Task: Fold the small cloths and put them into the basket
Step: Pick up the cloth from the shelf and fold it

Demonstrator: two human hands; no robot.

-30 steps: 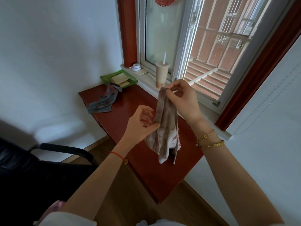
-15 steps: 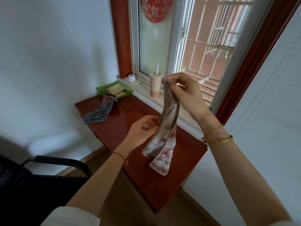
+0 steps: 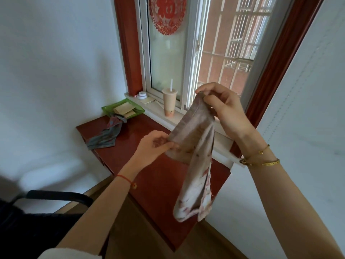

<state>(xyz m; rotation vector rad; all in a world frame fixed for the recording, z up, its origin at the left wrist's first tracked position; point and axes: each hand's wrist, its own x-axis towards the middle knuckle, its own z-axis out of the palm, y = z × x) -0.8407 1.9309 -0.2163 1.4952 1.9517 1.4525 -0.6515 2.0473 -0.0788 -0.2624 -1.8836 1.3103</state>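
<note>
A beige cloth with a pink pattern [image 3: 194, 159] hangs in the air above the red table [image 3: 149, 184]. My right hand [image 3: 222, 109] pinches its top corner up high. My left hand [image 3: 155, 146] grips the cloth's left edge lower down, pulling it out to the side. The lower end of the cloth dangles free. At the table's far end stands a green basket [image 3: 107, 109] with folded tan cloths [image 3: 123, 109] in it. A grey and red cloth [image 3: 106, 137] lies crumpled on the table just in front of the basket.
A drink cup with a straw [image 3: 169, 103] and a small white round object [image 3: 142, 95] stand on the windowsill. A black chair armrest [image 3: 59, 197] is at the lower left. White walls close in on both sides of the narrow table.
My right hand has lifted the cloth's corner higher, and my left hand has slid along its edge and drawn it out to the left, spreading the upper part. The view has tilted up.
</note>
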